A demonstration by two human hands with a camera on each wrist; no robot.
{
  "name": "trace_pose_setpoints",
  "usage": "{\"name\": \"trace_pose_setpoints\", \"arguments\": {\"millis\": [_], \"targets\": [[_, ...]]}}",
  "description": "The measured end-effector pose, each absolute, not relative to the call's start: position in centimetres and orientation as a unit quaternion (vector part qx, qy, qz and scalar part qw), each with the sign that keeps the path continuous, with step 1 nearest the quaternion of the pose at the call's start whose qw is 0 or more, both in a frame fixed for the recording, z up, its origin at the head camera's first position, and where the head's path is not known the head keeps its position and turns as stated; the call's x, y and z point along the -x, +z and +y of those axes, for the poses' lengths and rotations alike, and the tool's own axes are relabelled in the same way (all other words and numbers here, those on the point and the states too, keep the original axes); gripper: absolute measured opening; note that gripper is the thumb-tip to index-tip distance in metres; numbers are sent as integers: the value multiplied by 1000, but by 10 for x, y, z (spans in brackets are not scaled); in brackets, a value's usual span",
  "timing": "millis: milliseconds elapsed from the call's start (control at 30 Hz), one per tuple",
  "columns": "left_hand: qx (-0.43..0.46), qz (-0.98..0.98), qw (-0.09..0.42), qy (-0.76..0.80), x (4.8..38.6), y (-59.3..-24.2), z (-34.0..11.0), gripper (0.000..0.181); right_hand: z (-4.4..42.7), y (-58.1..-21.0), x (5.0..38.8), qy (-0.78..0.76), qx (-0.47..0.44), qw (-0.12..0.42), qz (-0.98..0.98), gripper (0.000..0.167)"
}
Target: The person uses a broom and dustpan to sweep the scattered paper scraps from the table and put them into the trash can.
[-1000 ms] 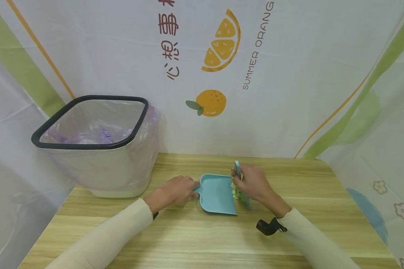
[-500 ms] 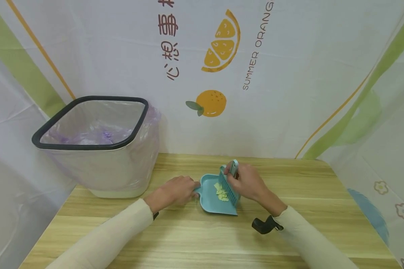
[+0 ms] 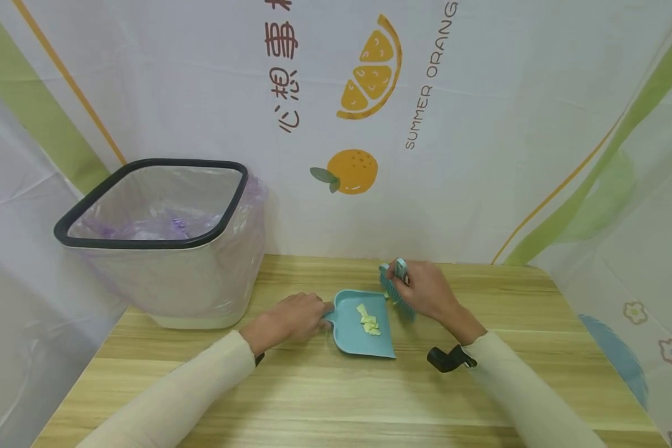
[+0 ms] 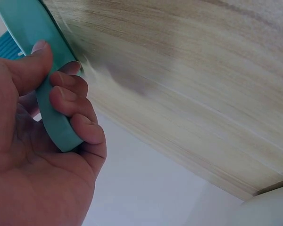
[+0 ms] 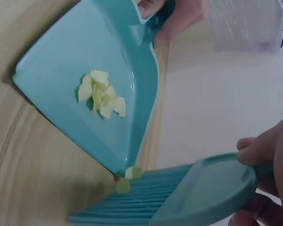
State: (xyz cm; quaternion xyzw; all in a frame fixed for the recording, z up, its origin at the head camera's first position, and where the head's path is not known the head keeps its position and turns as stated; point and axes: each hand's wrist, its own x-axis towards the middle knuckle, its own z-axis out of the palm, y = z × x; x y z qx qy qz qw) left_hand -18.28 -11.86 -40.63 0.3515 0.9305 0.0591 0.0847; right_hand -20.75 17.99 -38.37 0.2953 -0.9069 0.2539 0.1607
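Note:
My left hand [image 3: 299, 316] grips the handle of a light-blue dustpan [image 3: 350, 339], which lies flat on the wooden table. In the left wrist view, fingers and thumb curl round that handle [image 4: 61, 127]. Several pale yellow-green scraps [image 3: 369, 322] lie in a small heap in the pan. My right hand [image 3: 428, 291] holds a light-blue hand brush [image 3: 396, 295] just beyond the pan's front lip. Two loose scraps [image 5: 129, 179] sit between the bristles [image 5: 132, 195] and the pan's far front corner in the right wrist view.
A white bin [image 3: 201, 286] with a black rim and a thin clear-purple liner stands at the table's back left. The wooden table [image 3: 325, 398] meets a printed white cloth [image 3: 453, 205] at its back edge.
The brush swept the scraps from the pan's lip into it, then drew back right and toward the rear corner. The heap now lies inside the pan; the left hand and dustpan have stayed put.

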Motion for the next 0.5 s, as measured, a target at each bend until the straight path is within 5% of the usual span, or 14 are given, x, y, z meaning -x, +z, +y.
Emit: {"name": "trace_pose_setpoints", "arguments": {"millis": [500], "targets": [[-351,930,94,59,184,-406,-118,21,173,-381,200,255,-361,138,-887,12]]}}
